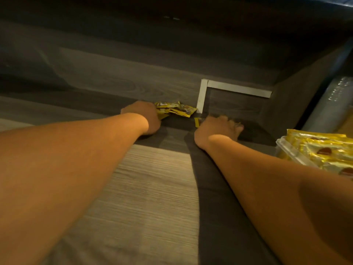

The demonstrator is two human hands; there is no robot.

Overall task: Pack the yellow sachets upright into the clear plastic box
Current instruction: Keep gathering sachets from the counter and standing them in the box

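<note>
Clear plastic box (286,150) at 3 o'clock, against the right edge, crammed with yellow sachets (322,148) leaning in overlapping rows. Loose sachets (176,108) just above centre on the wood-grain surface (152,188), gripped in the curled fingers of the left hand (146,116). Right hand (214,129) beside it, fingers bent down over another sachet (196,122); grip on it cannot be told. White tape corner (203,94) at 1 o'clock.

Yellow sachets (175,109) flat; clear box (294,150) packed.
</note>
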